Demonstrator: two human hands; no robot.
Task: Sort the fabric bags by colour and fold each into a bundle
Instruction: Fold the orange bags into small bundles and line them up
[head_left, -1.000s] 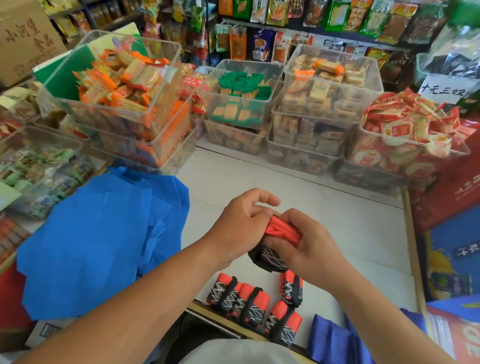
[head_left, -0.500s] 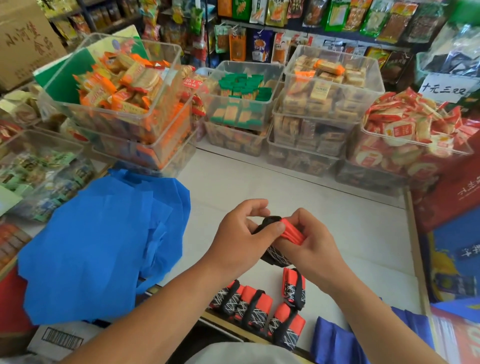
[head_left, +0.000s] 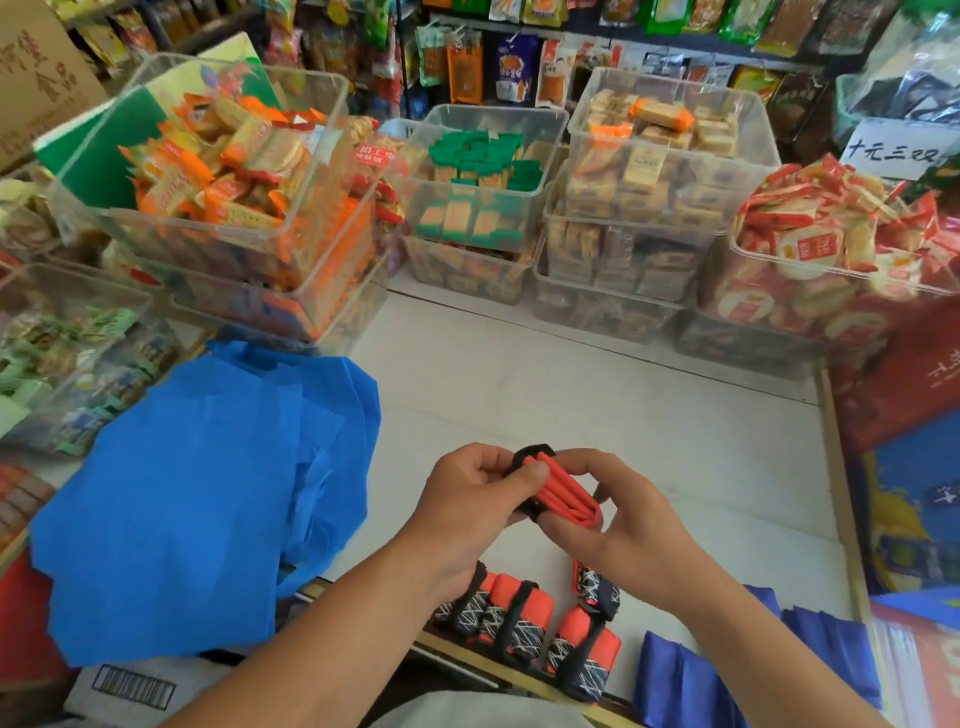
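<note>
- red fabric bag (head_left: 563, 493), head view: it is held folded into pleats above the white counter (head_left: 649, 405), between both hands, with a black strap (head_left: 535, 450) looped at its upper end.
- the left hand (head_left: 467, 504) is clamped on that end, thumb pressed over the folds; the right hand (head_left: 631, 530) is pinched on the lower end. the hands are close together, joined by the bag.
- judged risk: if the thumb's pressure is eased before the strap is drawn round, the pleats may spring open; a strap pulled crooked may slide off the bundle.
- counted: one bag in hand; four strapped red bundles (head_left: 519, 621) near the counter's front edge, one partly hidden by the left wrist; one heap of bright blue bags (head_left: 197, 493) at left, sheets uncountable; darker blue bags (head_left: 691, 675) at lower right, number unclear.
</note>
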